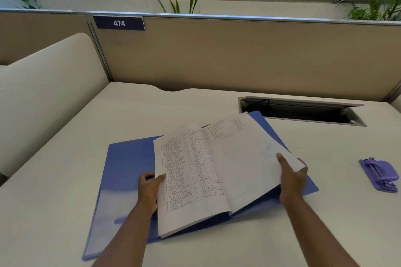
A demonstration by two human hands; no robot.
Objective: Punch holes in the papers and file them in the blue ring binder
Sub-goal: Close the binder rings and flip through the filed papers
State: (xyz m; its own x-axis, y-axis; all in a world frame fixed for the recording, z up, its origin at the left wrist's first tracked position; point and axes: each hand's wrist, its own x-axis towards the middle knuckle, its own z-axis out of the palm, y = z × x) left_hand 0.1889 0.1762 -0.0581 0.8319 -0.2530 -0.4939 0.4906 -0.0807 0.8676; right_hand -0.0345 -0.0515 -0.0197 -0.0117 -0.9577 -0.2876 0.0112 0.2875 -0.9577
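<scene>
The blue ring binder [128, 164] is lying open on the near middle of the desk [217, 249], with the papers [217, 169] spread across it. The left hand [149, 188] is pinching the left sheet's edge, and the right hand [290, 182] is gripping the right sheets' corner. The purple hole punch [379, 174] is sitting well apart to the right.

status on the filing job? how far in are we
Done: a stack of papers already sits in the open blue ring binder. In hand: the left hand holds the printed table page, and the right hand holds the blank sheets. The hole punch sits idle on the desk, far right. Left: seating the pages and closing the binder; rings are hidden.
</scene>
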